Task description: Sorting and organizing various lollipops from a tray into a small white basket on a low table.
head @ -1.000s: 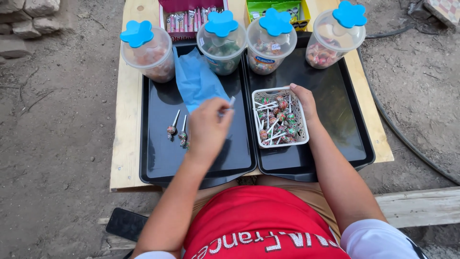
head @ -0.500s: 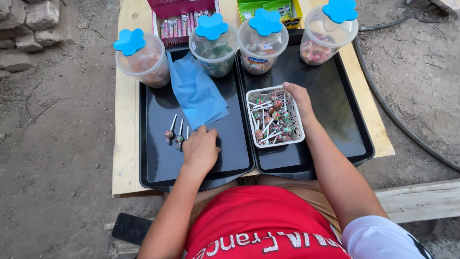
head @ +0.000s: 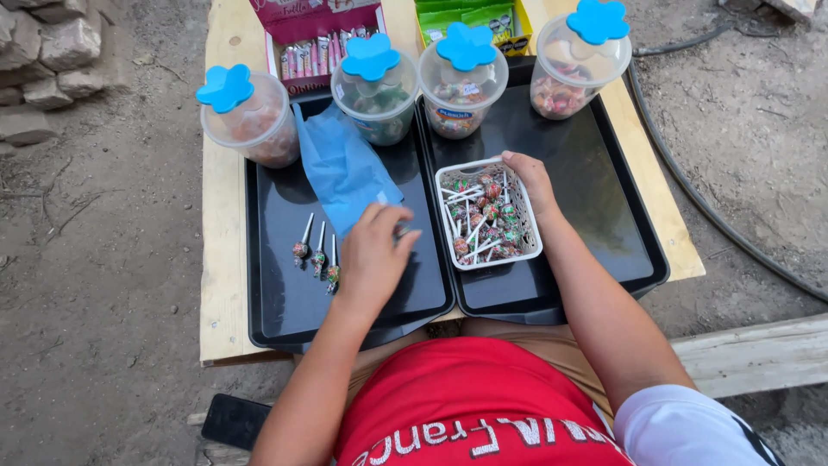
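Observation:
My left hand point(head: 375, 255) lies low over the left black tray point(head: 276, 311), fingers curled at the lower edge of a blue plastic bag point(head: 345, 168). A lollipop seems pinched in its fingertips, with only a small pale bit showing. Just left of that hand, three wrapped lollipops point(head: 317, 259) lie in a row on the tray, sticks pointing away. My right hand point(head: 530, 181) grips the far right rim of a white basket point(head: 448, 185) full of lollipops, which stands on the right black tray point(head: 604, 216).
Several clear jars with blue flower-shaped lids stand along the trays' far edge, e.g. the leftmost jar point(head: 250, 116). Behind them are a pink sweets box point(head: 315, 39) and a green box point(head: 470, 17). The wooden table point(head: 222, 259) stands on dirt ground; stones at upper left.
My left hand came down from a raised position with a lollipop to the left tray, then shifted slightly right. The right hand stayed on the basket.

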